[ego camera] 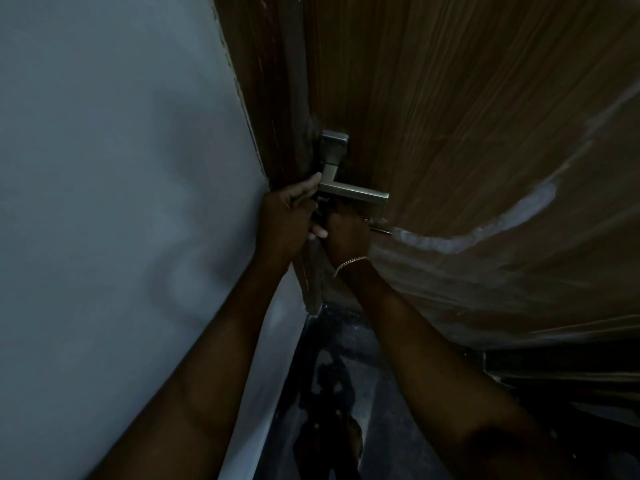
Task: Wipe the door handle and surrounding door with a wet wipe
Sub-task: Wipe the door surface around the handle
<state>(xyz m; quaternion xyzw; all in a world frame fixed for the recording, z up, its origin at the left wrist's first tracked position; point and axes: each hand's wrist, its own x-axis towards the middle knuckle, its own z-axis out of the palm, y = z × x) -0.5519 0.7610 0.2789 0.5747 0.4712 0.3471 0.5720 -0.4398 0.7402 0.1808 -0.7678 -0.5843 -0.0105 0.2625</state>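
Head: L hand (287, 221), R hand (348, 235) at handle (356, 194).

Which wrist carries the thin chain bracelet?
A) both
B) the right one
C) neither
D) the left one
B: the bracelet lies round the wrist of the right hand, which is under the door handle; the other wrist is bare.
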